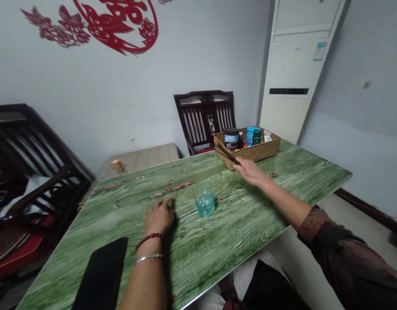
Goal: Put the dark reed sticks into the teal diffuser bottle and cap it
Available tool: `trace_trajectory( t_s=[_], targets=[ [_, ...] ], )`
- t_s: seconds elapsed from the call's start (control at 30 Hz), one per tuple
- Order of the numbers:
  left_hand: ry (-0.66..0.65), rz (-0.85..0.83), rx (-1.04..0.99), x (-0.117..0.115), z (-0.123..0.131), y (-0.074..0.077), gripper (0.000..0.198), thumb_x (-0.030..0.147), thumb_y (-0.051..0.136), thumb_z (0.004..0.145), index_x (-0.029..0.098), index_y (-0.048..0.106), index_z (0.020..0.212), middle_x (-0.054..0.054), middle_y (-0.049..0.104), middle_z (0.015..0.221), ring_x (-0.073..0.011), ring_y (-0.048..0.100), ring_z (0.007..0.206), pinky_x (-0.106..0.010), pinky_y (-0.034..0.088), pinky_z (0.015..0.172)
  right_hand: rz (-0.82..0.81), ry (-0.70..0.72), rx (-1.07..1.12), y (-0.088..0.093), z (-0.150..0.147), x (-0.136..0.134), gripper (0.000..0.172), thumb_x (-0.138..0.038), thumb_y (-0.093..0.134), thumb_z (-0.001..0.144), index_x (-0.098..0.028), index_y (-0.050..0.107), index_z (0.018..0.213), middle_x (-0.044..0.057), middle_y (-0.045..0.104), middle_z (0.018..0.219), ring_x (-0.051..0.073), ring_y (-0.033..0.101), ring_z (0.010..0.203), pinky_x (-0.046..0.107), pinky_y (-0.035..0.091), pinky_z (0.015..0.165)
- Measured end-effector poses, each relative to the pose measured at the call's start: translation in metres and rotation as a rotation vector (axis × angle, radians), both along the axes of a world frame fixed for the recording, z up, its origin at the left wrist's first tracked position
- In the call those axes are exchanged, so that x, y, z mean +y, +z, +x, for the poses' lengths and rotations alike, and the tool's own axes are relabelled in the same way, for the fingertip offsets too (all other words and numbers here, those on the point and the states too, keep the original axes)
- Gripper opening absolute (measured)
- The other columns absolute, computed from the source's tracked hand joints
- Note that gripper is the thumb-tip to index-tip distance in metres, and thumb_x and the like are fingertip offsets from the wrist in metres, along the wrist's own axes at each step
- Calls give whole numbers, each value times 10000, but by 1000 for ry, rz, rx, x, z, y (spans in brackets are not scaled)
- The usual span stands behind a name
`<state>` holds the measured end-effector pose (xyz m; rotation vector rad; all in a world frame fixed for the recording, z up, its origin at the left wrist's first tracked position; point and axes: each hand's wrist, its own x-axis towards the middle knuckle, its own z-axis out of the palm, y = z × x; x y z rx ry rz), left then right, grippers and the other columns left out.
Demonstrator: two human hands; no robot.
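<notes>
My left hand (158, 217) rests on the green wood-grain table (217, 232) with its fingers curled down, a red bead bracelet and a silver bangle on the wrist. My right hand (250, 170) reaches toward the near left corner of a woven basket (269, 150) and pinches a pair of dark chopsticks (229, 156) that point up-left along the basket's side. A small clear teal glass jar (205, 203) stands on the table between my hands, nearer the left one.
The basket holds a dark-lidded jar (231, 138), a blue container (250, 135) and small bottles. A black flat case (103, 275) lies near the table's front left. A dark wooden chair (204, 118) stands behind the table, a bench (27, 172) at left, a white floor air conditioner (295, 69) at back right.
</notes>
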<state>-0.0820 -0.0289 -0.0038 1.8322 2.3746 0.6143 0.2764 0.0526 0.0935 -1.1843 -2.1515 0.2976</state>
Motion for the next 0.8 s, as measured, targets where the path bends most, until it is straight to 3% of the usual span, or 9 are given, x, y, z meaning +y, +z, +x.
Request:
trace_trajectory(
  t_s=[0.1, 0.2, 0.23, 0.33, 0.47, 0.63, 0.8],
  targets=[
    [-19, 27, -109, -3, -2, -1, 387, 155, 556, 777, 179, 732, 1121, -218, 682, 1178, -428, 581, 1168, -604, 397, 1001, -116, -225, -537, -45, 26, 8, 239, -355, 479, 1000, -202, 631, 1102, 107, 733, 979, 253, 689, 926, 296, 441, 755],
    [-46, 56, -254, -7, 0, 10, 337, 242, 557, 829, 179, 726, 1113, -164, 707, 1051, -336, 644, 1041, -472, 479, 923, -163, -305, -623, -78, 40, 15, 277, -344, 480, 1002, -158, 631, 1141, 171, 712, 1099, 285, 684, 1005, 321, 444, 786],
    [-72, 68, -365, -8, 3, 15, 350, 302, 556, 857, 193, 707, 1153, -133, 707, 1041, -288, 666, 955, -409, 514, 841, -160, -323, -618, -85, 43, 18, 295, -352, 480, 1004, -144, 622, 1159, 184, 697, 1125, 288, 680, 1015, 326, 444, 794],
    [-219, 159, -1025, -12, 19, 36, 497, 493, 652, 839, 229, 641, 1260, -75, 684, 1072, -160, 651, 706, -261, 493, 591, -109, -382, -645, -98, 48, 26, 355, -413, 480, 1005, -146, 587, 1213, 176, 660, 1162, 275, 669, 1004, 326, 438, 802],
    [-387, 237, -1512, -12, 44, 59, 561, 434, 806, 751, 239, 633, 1248, -64, 686, 1110, -115, 662, 734, -220, 536, 631, 0, -373, -660, -105, 52, 36, 368, -447, 473, 1005, -149, 594, 1184, 154, 636, 1137, 279, 625, 1030, 332, 418, 825],
    [-429, 270, -1647, -8, 57, 59, 624, 323, 863, 710, 268, 603, 1274, -60, 692, 1191, -113, 683, 809, -226, 579, 729, 39, -342, -662, -108, 56, 42, 369, -449, 470, 1004, -147, 624, 1149, 163, 621, 1131, 304, 559, 1080, 371, 383, 875],
    [-358, 331, -1529, 0, 60, 39, 519, 522, 774, 769, 269, 580, 1179, -63, 718, 1118, -114, 673, 745, -238, 559, 658, 58, -314, -634, -109, 58, 41, 358, -428, 503, 991, -144, 623, 1174, 168, 613, 1143, 309, 528, 1094, 383, 354, 896]
  ],
)
